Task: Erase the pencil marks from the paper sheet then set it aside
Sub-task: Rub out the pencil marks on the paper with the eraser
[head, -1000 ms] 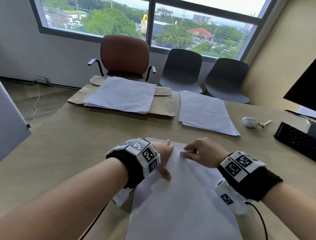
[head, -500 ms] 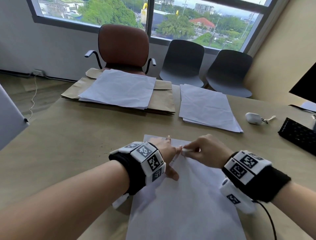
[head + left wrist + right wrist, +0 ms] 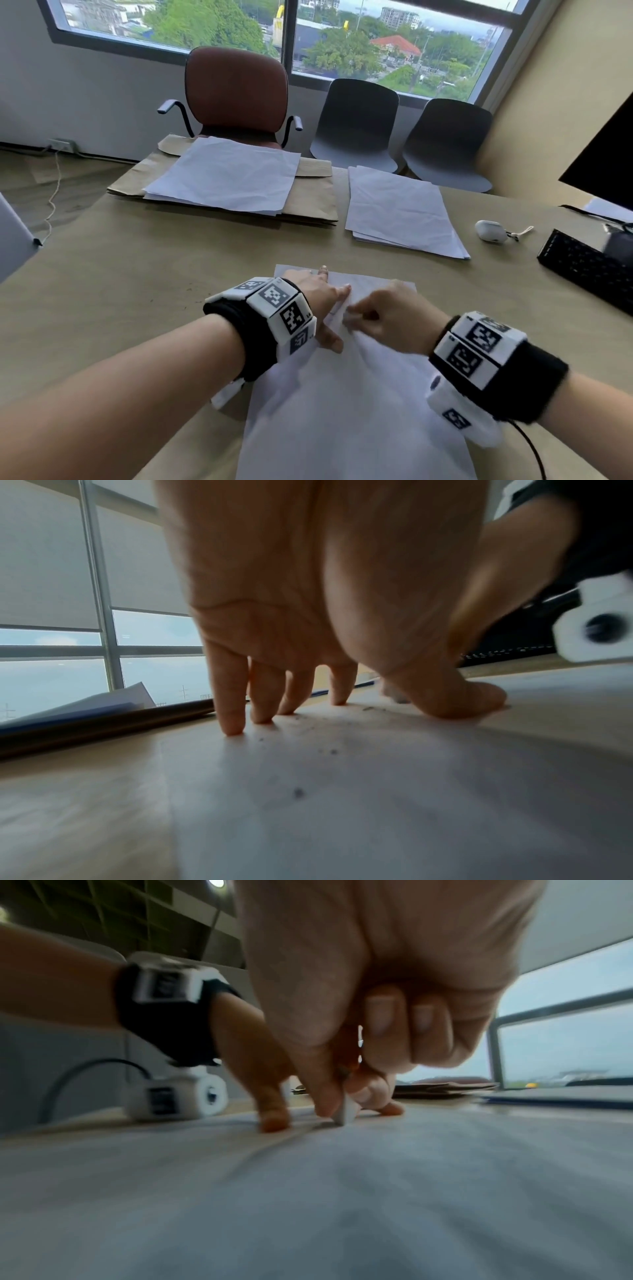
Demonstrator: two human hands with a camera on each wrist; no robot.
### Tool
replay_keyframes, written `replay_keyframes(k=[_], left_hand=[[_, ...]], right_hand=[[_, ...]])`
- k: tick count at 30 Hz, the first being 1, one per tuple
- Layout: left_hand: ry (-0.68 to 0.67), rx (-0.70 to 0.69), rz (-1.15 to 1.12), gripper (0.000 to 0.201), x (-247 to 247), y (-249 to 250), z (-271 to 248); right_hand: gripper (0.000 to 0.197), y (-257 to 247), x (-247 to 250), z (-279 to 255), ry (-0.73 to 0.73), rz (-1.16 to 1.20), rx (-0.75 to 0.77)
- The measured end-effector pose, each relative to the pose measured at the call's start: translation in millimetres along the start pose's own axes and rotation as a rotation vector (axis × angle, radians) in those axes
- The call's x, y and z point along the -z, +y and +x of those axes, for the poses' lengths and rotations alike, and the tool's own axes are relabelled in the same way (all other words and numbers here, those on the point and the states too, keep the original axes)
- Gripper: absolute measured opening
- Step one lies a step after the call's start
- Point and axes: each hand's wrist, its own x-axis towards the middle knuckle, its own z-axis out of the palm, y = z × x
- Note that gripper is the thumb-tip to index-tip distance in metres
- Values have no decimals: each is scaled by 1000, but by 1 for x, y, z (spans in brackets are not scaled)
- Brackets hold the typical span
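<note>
Sunlit office windows are backing a tan table [image 3: 137, 291] where a paper sheet [image 3: 352, 411] is lying flat in front of the person. Their left hand [image 3: 318, 298] is pressing it down with straight, spread fingers [image 3: 232, 718]. Their right hand [image 3: 387, 318] is pinching a small white eraser [image 3: 346, 1112] against the sheet's far end. Erasing seems to be underway; grey crumbs [image 3: 298, 792] are lying on the sheet. Next, finishing the marks, then lifting the sheet aside.
</note>
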Motion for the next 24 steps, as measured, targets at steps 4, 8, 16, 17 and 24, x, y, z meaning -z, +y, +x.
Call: replay_keyframes(k=[4, 8, 16, 17, 24], left_hand=[[-20, 9, -15, 102, 0, -1, 0], [-15, 12, -30, 100, -1, 0, -1], [-38, 44, -85, 103, 2, -1, -2], [-39, 36, -120, 103, 2, -4, -3], [-33, -5, -287, 96, 3, -27, -14]], right_hand=[[16, -9, 6, -7, -149, 85, -2], [22, 14, 14, 23, 23, -71, -155], [20, -5, -3, -20, -129, 147, -18], [21, 0, -1, -18, -150, 182, -50], [29, 13, 14, 6, 29, 427, -210]])
